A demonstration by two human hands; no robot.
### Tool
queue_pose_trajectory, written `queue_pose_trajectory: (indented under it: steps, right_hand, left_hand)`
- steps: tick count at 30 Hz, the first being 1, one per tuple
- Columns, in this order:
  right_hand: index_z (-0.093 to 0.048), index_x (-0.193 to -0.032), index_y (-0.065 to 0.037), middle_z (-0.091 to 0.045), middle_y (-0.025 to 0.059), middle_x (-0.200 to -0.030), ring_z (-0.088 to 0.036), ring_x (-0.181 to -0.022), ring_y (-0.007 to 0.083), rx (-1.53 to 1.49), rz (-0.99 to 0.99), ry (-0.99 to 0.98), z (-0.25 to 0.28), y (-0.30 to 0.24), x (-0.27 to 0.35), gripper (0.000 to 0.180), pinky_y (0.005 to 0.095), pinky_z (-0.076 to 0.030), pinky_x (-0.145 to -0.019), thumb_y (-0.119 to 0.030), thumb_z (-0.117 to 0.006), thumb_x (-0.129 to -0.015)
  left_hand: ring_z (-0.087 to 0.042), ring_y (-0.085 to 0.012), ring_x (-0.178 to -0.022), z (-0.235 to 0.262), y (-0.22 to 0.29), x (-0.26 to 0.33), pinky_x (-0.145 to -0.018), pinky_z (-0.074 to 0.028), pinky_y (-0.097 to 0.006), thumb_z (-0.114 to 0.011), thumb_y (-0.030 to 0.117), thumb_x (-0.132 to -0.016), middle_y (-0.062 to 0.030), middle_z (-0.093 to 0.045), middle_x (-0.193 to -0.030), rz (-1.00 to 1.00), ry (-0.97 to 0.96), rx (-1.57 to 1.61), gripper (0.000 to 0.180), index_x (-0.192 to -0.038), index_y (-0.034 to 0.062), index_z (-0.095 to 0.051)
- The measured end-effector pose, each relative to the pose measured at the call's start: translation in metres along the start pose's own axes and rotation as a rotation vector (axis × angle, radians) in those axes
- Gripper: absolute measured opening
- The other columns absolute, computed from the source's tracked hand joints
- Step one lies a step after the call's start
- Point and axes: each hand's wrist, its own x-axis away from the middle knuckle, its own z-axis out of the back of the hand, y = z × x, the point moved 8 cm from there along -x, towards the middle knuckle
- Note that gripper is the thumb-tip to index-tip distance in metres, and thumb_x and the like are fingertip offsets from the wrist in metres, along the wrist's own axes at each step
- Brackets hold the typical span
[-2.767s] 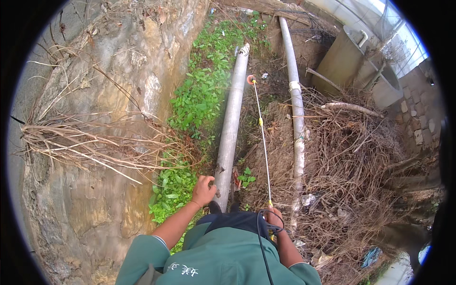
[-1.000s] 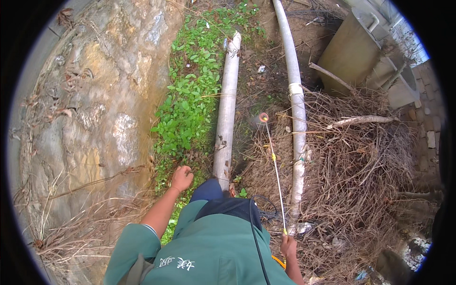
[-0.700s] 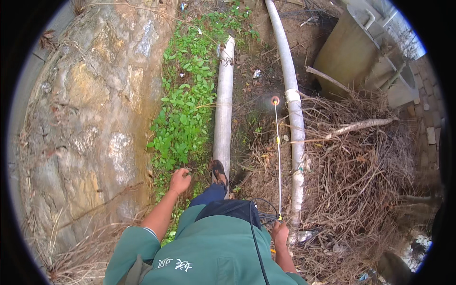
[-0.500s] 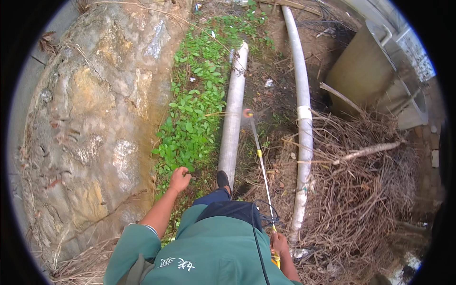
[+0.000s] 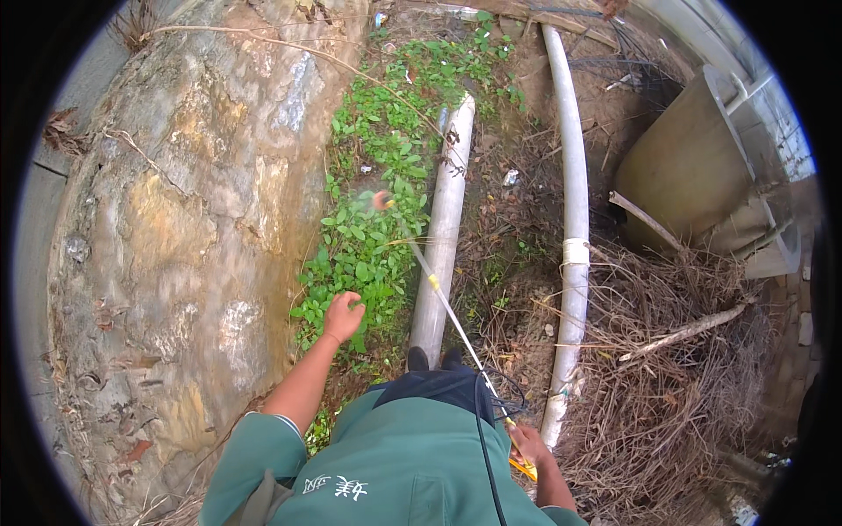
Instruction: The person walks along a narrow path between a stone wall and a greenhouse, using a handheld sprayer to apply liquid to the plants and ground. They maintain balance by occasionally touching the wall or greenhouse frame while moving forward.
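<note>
My right hand (image 5: 529, 445) is wrapped round the yellow handle end of a spray wand (image 5: 458, 326), low beside my hip. The wand's thin white tube slants up and left across the grey pipe (image 5: 443, 223). Its orange nozzle (image 5: 381, 201) hangs over low green plants (image 5: 353, 248), with a faint blurred mist beside it. Out over the plants' near edge, my left hand (image 5: 343, 317) holds nothing, its fingers loosely bent and apart. A black cable (image 5: 488, 465) runs down my front, with loops near the wand.
A rough rock face (image 5: 189, 263) rises on the left. My dark shoes stand at the grey pipe's near end. Farther right lie a second long pipe (image 5: 572, 175), a heap of dry branches (image 5: 675, 386) and a large round concrete tank (image 5: 688, 167).
The wand's nozzle has swung left, from right of the grey pipe to over the plants. Both my feet now show together at the pipe. My left hand has risen slightly.
</note>
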Motion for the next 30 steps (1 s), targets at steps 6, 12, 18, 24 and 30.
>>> queue_pose_trajectory:
  steps: [6, 12, 18, 24, 30]
  right_hand:
    - [-0.058, -0.082, -0.002, -0.054, 0.0073, -0.057, -0.047, -0.041, 0.0155, 0.197, -0.116, 0.154, 0.071, -0.022, -0.007, 0.045, 0.0317, -0.037, -0.038, -0.044, -0.053, -0.098]
    - [-0.055, -0.086, -0.005, -0.048, 0.0067, -0.056, -0.041, -0.039, 0.0173, -0.184, -0.050, 0.225, 0.087, -0.105, -0.107, 0.042, 0.0345, -0.035, -0.037, -0.044, -0.046, -0.100]
    - [-0.050, -0.077, -0.008, -0.044, 0.0052, -0.055, -0.036, -0.039, 0.0163, -0.243, -0.063, -0.062, 0.106, -0.213, -0.142, 0.048, 0.0315, -0.030, -0.038, -0.050, -0.042, -0.099]
    - [-0.049, -0.080, -0.008, -0.048, 0.0066, -0.056, -0.042, -0.040, 0.0162, -0.105, 0.095, 0.003, 0.136, -0.292, -0.150, 0.041, 0.0328, -0.033, -0.036, -0.044, -0.047, -0.099]
    - [-0.048, -0.085, -0.010, -0.045, 0.0047, -0.057, -0.041, -0.041, 0.0150, -0.221, 0.150, -0.085, 0.134, -0.373, -0.191, 0.042, 0.0307, -0.033, -0.037, -0.050, -0.053, -0.097]
  left_hand:
    - [-0.061, -0.0278, -0.100, 0.019, 0.008, -0.047, -0.089, -0.049, -0.038, -0.067, 0.021, -0.081, -0.0138, -0.062, -0.107, -0.012, 0.093, 0.057, 0.033, -0.108, 0.0033, -0.064]
    - [-0.061, -0.0292, -0.101, 0.042, 0.032, -0.123, -0.089, -0.049, -0.038, -0.067, 0.021, -0.081, -0.0140, -0.059, -0.114, -0.033, 0.221, 0.097, 0.033, -0.110, 0.0058, -0.063]
    - [-0.062, -0.0204, -0.083, 0.113, 0.118, -0.207, -0.079, -0.051, -0.034, -0.068, 0.016, -0.082, -0.0122, -0.057, -0.111, -0.103, 0.412, 0.153, 0.036, -0.116, 0.0076, -0.061]
    - [-0.061, -0.0147, -0.081, 0.193, 0.224, -0.275, -0.075, -0.052, -0.031, -0.065, 0.009, -0.084, -0.0107, -0.055, -0.114, -0.272, 0.609, 0.253, 0.038, -0.121, 0.0053, -0.059]
    - [-0.062, -0.0144, -0.082, 0.242, 0.275, -0.294, -0.076, -0.052, -0.031, -0.066, 0.007, -0.082, -0.0092, -0.052, -0.113, -0.306, 0.730, 0.303, 0.044, -0.125, 0.0051, -0.055]
